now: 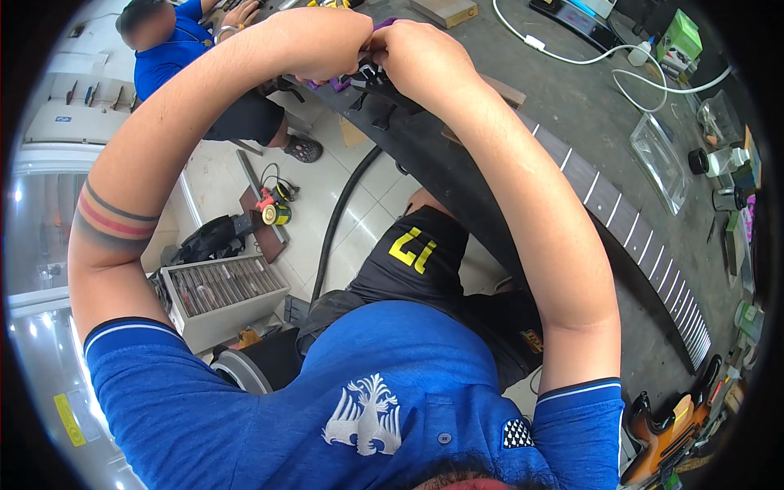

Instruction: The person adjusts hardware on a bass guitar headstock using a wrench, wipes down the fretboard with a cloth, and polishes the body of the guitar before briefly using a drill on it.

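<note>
Left hand (339,41) and right hand (425,57) meet, fingers curled in, their hold hidden from me, the neck (603,199) slanting away rightward, nearer the right hand.

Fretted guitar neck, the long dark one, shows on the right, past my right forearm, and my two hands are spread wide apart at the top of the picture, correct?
Not quite: your left hand and right hand are close together, as the head view shows. The fretted guitar neck is indeed past your right forearm.
</note>
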Tool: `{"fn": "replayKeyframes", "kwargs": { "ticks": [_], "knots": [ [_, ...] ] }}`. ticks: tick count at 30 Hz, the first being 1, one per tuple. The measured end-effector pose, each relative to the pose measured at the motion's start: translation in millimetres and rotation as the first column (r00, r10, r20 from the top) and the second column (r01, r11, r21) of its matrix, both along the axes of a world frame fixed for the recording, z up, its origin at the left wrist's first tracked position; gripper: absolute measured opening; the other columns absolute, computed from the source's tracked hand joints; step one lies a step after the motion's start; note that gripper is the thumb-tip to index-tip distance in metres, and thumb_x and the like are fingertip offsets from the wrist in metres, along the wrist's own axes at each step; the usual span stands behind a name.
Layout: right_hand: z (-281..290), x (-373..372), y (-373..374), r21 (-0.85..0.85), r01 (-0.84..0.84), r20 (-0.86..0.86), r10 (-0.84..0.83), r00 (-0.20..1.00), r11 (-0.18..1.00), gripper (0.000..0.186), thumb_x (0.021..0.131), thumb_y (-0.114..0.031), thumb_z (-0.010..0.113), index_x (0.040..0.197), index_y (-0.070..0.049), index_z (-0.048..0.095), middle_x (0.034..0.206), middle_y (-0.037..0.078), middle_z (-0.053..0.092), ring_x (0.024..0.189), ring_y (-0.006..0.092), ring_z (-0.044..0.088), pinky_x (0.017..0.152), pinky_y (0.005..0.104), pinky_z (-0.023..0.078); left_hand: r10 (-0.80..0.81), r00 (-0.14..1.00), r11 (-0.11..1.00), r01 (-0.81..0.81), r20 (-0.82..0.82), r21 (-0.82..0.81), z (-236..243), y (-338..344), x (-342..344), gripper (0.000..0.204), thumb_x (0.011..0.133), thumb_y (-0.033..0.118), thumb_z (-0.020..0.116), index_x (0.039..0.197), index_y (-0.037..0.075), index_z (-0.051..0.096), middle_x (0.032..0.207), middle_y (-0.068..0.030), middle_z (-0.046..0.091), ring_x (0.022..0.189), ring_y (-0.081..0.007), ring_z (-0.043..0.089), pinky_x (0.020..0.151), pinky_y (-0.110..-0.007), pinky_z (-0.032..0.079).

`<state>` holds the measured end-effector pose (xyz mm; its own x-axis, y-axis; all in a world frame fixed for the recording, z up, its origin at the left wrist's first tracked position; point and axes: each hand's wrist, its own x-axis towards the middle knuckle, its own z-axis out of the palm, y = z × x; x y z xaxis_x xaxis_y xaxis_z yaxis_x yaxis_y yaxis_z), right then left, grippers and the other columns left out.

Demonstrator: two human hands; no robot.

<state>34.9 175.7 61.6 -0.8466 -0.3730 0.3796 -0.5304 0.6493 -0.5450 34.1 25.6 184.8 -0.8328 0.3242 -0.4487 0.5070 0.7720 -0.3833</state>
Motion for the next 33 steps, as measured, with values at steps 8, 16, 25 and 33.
{"fn": "replayKeyframes", "kwargs": {
  "ticks": [8, 16, 25, 33],
  "knots": [
    [16.4, 10.3, 9.6, 0.056, 0.007, 0.102, -0.013, 0.995, 0.998, 0.034, 0.096, -0.008, 0.065, 0.121, -0.016, 0.086, 0.122, 0.015, 0.081, 0.115, 0.0349, 0.078, 0.099, 0.0494, 0.064, -0.233, 0.968, 0.973, 0.232, -0.095, -0.021, 0.4, -11.3, 6.7, 0.033, 0.095, 0.01, 0.079, 0.127, 0.012, 0.074, 0.1, -0.0171, 0.08, 0.101, -0.0376, 0.078, 0.089, -0.05, 0.061],
    [13.3, 5.6, 9.1, -0.015, -0.028, 0.2, 0.03, 0.979, 1.0, 0.033, 0.097, -0.012, 0.065, 0.12, -0.021, 0.087, 0.132, 0.011, 0.072, 0.124, 0.0324, 0.074, 0.105, 0.0493, 0.059, -0.729, 0.653, 0.663, 0.748, -0.204, 0.025, -10.0, -53.8, -10.4, 0.042, 0.087, -0.001, 0.072, 0.127, 0.007, 0.064, 0.103, -0.0137, 0.076, 0.1, -0.0367, 0.076, 0.087, -0.048, 0.06],
    [6.6, 2.7, 7.9, -0.182, -0.019, 0.175, 0.051, 0.983, 0.983, 0.029, 0.099, -0.013, 0.068, 0.122, -0.017, 0.085, 0.129, 0.012, 0.073, 0.122, 0.0326, 0.074, 0.104, 0.0466, 0.059, -0.372, 0.928, 0.919, 0.363, -0.033, -0.152, 8.7, -28.9, -2.3, 0.034, 0.096, 0.01, 0.076, 0.13, 0.01, 0.069, 0.104, -0.0166, 0.077, 0.104, -0.035, 0.076, 0.093, -0.047, 0.058],
    [4.0, 7.3, 6.6, -0.16, -0.029, 0.09, 0.044, 0.995, 0.987, 0.026, 0.101, -0.016, 0.071, 0.123, -0.014, 0.085, 0.124, 0.015, 0.077, 0.119, 0.0343, 0.075, 0.104, 0.0483, 0.059, -0.148, 0.988, 0.983, 0.152, -0.041, 0.105, 15.7, -18.7, -0.7, 0.029, 0.101, 0.018, 0.077, 0.127, 0.007, 0.074, 0.105, -0.0171, 0.079, 0.104, -0.038, 0.077, 0.093, -0.05, 0.058]
  ]
}}
